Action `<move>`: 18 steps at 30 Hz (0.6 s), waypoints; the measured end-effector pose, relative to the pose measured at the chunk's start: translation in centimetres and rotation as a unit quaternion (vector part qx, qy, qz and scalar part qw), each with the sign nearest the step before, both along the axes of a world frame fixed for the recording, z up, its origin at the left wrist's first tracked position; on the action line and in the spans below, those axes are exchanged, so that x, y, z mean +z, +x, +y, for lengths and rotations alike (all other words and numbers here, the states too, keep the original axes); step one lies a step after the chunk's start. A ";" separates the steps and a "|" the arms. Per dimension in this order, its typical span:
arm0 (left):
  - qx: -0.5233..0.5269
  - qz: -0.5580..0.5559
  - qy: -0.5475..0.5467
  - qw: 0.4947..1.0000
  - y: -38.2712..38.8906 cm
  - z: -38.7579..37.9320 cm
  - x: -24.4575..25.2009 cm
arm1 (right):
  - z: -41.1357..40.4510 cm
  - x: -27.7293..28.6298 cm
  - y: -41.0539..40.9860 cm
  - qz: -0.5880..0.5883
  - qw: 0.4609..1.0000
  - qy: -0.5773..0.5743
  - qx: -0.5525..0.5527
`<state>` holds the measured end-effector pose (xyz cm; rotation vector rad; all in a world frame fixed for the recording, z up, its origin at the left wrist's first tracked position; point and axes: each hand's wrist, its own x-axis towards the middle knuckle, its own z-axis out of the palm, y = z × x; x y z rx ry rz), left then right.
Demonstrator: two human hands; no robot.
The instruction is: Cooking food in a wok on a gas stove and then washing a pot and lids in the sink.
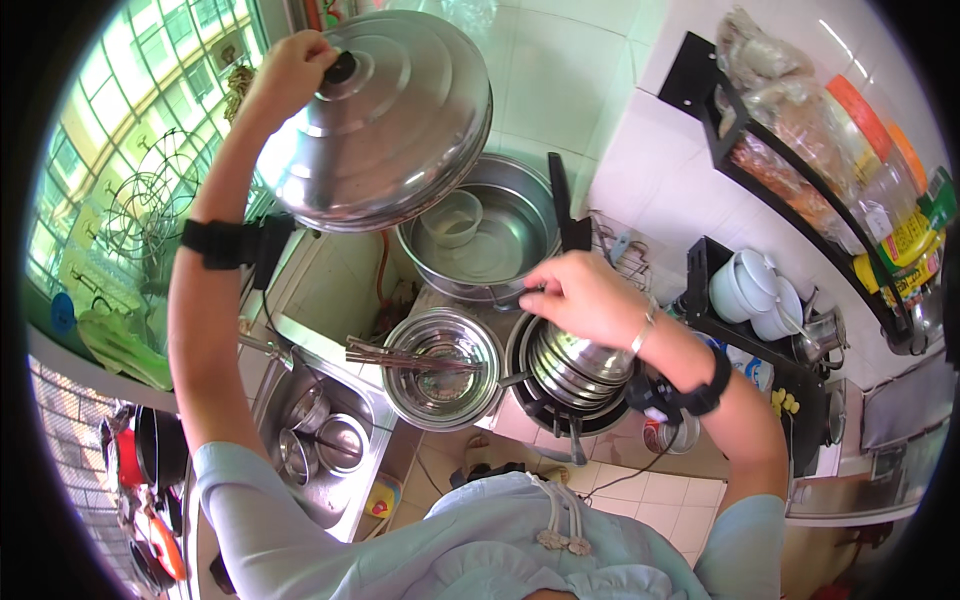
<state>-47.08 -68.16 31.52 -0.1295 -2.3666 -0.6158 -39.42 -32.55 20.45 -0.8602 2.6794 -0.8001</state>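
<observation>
My left hand (289, 79) holds a large domed metal lid (405, 112) by its black knob, raised and tilted up at the left of a big steel pot (517, 195). Inside that pot stands a small translucent plastic bowl (452, 219). My right hand (589, 300) is at the pot's near right rim, thumb and fingers close together by its side handle; whether they grip it is not clear. Just below this hand, stacked steel bowls (574, 367) sit in a dark pan (517, 352). Nested steel basins (405, 405) with chopsticks (409, 358) across them stand nearer to me.
A metal sink (345, 517) with several small steel bowls (343, 442) lies at the lower left. A black-handled utensil (559, 187) stands behind the pot. Black wall racks (810, 202) with packages and white cups (742, 285) are at the right. A barred window (142, 97) is at the left.
</observation>
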 end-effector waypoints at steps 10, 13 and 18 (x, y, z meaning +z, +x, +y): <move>0.053 -0.130 0.038 0.989 13.4 -6.7 1.3 | -10.1 -12.5 -16.6 0.041 0.961 0.269 0.047; 0.071 -0.127 0.058 0.988 17.6 -8.0 0.9 | -11.7 -14.4 -19.6 -0.180 0.948 0.191 -0.179; 0.161 -0.115 0.072 0.978 23.2 -7.9 -1.4 | -11.3 -18.3 -23.5 -0.293 0.912 0.053 -0.280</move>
